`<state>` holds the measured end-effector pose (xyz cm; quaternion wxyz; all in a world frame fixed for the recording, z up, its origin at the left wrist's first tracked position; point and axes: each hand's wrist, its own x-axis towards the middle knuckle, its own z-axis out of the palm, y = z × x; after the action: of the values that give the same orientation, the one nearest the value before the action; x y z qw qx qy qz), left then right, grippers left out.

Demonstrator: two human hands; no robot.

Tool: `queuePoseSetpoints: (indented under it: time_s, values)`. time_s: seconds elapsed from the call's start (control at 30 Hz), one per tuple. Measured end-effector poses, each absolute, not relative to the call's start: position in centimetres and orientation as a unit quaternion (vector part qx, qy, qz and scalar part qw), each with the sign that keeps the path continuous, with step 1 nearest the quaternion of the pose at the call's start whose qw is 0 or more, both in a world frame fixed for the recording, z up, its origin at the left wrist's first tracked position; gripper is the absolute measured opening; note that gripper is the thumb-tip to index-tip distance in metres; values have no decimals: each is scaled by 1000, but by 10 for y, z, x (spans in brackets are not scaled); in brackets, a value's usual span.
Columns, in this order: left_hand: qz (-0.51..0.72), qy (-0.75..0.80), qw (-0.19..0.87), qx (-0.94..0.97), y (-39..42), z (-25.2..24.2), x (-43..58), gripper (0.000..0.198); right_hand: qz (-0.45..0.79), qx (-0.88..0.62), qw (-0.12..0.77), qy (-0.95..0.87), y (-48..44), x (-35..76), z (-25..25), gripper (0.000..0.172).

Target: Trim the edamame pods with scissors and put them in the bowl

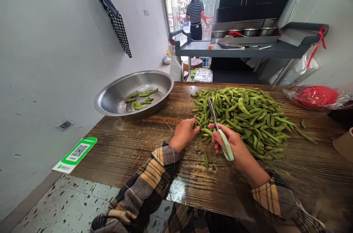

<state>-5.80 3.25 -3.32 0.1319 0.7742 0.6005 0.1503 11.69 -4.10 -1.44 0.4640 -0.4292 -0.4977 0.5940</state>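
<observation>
A large heap of green edamame pods [248,115] covers the right half of the wooden table [132,159]. My right hand [230,141] is closed round a pair of scissors [225,144] with pale green handles, their blades pointing up and away over the heap. At the heap's left edge, my left hand [186,132] is closed in a pinch, with its fingertips among the pods; it seems to grip a pod, mostly hidden by the fingers. One loose pod [206,160] lies in front of the heap. Several pods rest inside the wide steel basin [110,102] at the table's far left.
A green QR code card [77,154] sits at the table's left edge. On the right lies a red bundle in clear plastic [317,96]. Beyond the table stands a grey cart [248,52] with metal containers. A person [195,14] stands near the glass door.
</observation>
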Motion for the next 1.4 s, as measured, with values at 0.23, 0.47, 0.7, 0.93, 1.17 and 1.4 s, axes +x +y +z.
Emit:
queuePoseSetpoints:
  time_s: [0.23,0.47,0.7,0.93,1.17,1.4]
  values:
    - [241,559,209,765,37,-33,-66,9,584,-439,472,-493,-38,120,-19,44]
    - [330,389,409,757,22,-5,-74,24,548,-457,517,-472,-33,119,-22,48]
    - [253,342,479,768,7,3,-65,37,525,-455,587,-415,-30,122,-14,59]
    - [239,332,486,772,3,3,-60,33,500,-458,560,-476,-34,120,-15,48]
    - [279,393,471,739,0,-7,-52,27,521,-460,518,-499,-38,111,-10,53]
    - [343,398,537,660,5,-1,-63,30,529,-462,519,-487,-36,117,-11,53]
